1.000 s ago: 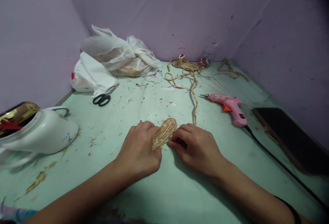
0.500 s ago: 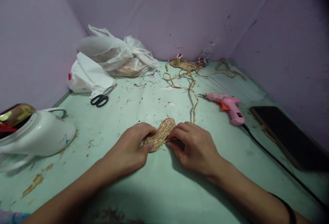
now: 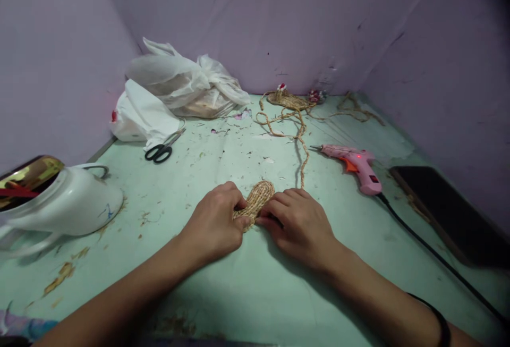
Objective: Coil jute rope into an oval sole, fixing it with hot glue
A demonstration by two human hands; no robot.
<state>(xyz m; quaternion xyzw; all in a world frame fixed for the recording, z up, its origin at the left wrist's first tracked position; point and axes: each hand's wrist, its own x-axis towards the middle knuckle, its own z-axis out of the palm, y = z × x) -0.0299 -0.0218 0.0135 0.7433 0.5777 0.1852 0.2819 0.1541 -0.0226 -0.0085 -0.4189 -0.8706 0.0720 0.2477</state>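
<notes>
A small sole-shaped piece of coiled straw rope [image 3: 260, 196] lies between my hands on the table. My left hand [image 3: 219, 217] is closed on its near left end, thumb on top and fingers along the side. At its right edge my right hand [image 3: 297, 222] pinches the braided straw rope [image 3: 305, 163], with fingertips against the piece. The rope runs from behind that hand toward the back; the part between the fingertips is mostly hidden.
A pink glue gun [image 3: 354, 162], its red light lit, lies at right beside a dark phone [image 3: 446, 214]. Black-handled scissors [image 3: 159, 153], white bags [image 3: 187, 81] and a white pitcher [image 3: 79, 198] are at left. A finished-looking straw slipper [image 3: 290, 101] sits at the back.
My left hand has slid along the coiled piece toward my right hand and covers more of its near end. My right hand stays at the edge. The view has shifted slightly.
</notes>
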